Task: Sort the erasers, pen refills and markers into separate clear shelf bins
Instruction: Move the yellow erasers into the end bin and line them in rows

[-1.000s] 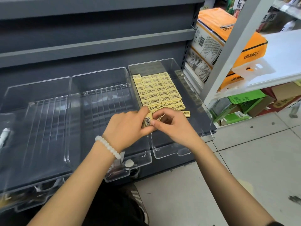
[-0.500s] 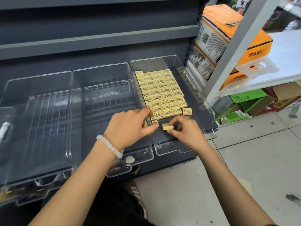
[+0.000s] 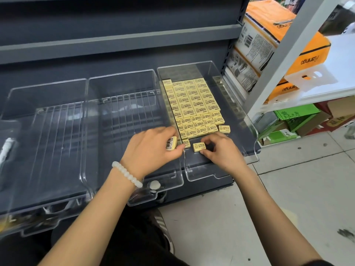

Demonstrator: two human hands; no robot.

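Note:
Rows of small yellow erasers (image 3: 194, 104) fill the back of the right clear bin (image 3: 247, 120). My right hand (image 3: 221, 150) pinches one yellow eraser (image 3: 199, 146) on the bin floor, just in front of the rows. My left hand (image 3: 151, 148) grips another eraser (image 3: 171, 143), barcode side up, at the wall between the middle and right bins. One loose eraser (image 3: 224, 129) lies at the right end of the front row. No pen refills or markers are visible.
The middle clear bin (image 3: 123, 116) and the left clear bin (image 3: 44, 131) hold nothing visible. A white object (image 3: 6, 148) lies at the far left edge. Orange boxes (image 3: 272, 45) and a white shelf post (image 3: 288, 54) stand to the right, with tiled floor below.
My hands have drawn apart. The right hand has carried one eraser down onto the bin floor in front of the rows, while the left hand stays at the bin wall with its eraser.

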